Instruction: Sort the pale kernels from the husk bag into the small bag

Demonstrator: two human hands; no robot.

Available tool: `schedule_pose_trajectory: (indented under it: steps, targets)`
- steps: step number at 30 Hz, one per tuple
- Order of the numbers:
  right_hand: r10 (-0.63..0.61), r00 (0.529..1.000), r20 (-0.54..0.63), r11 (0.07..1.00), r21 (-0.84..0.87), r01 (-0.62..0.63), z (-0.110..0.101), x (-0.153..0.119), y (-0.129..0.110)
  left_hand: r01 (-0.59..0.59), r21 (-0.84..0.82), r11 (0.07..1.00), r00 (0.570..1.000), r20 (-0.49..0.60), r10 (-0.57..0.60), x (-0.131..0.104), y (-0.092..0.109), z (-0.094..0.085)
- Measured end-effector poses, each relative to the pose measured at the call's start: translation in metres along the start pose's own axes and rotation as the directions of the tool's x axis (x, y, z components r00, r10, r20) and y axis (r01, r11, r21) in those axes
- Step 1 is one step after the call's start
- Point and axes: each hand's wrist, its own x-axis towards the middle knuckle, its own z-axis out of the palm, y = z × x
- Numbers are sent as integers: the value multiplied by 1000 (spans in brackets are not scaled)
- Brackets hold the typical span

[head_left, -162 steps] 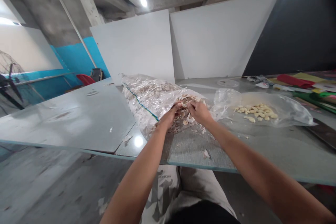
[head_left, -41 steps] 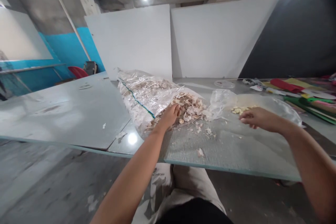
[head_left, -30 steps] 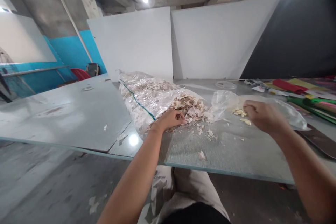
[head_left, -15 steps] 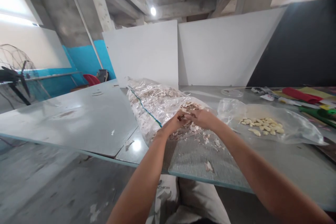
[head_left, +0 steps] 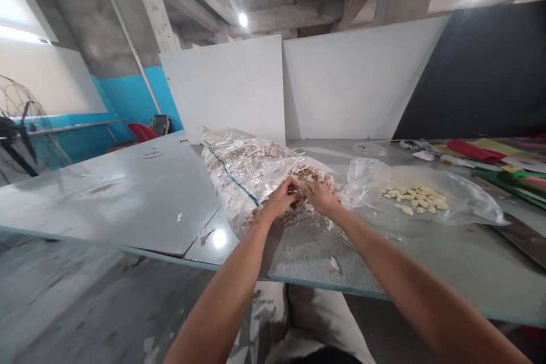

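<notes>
My left hand (head_left: 282,200) and my right hand (head_left: 321,195) meet at the mouth of a large clear plastic bag (head_left: 239,168) filled with papery garlic skins. Both sets of fingers are bent and pinched close together. Whatever lies between the fingertips is too small and covered to make out. Loose garlic skins (head_left: 313,173) are heaped just behind and around my hands. To the right, several pale peeled garlic cloves (head_left: 420,198) rest on a flatter clear plastic bag (head_left: 464,187).
The grey table (head_left: 140,199) has a teal edge and scattered skin scraps. A dark flat blade-like object (head_left: 526,239) lies at the right. Red cloth (head_left: 475,151) and green material (head_left: 507,179) are piled at the far right. White boards (head_left: 226,91) stand behind the table.
My hands have turned slightly, and the fingertips now show pinched together above the skins. The whole view has shifted a little to the right.
</notes>
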Motion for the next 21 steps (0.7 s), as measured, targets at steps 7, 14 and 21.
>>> schedule_pose_trajectory:
  steps: [7,14,21]
  targets:
    - [77,994,-72,994,-68,-82,2,3,5,29,-38,999,998,-61,-32,7,-7,-1]
    - [-55,987,149,955,-280,95,2,-2,-5,175,278,945,885,-464,-27,2,1,-16]
    - [-170,922,348,886,-355,297,8,-7,-15,327,477,816,884,-458,-87,5,-1,-15]
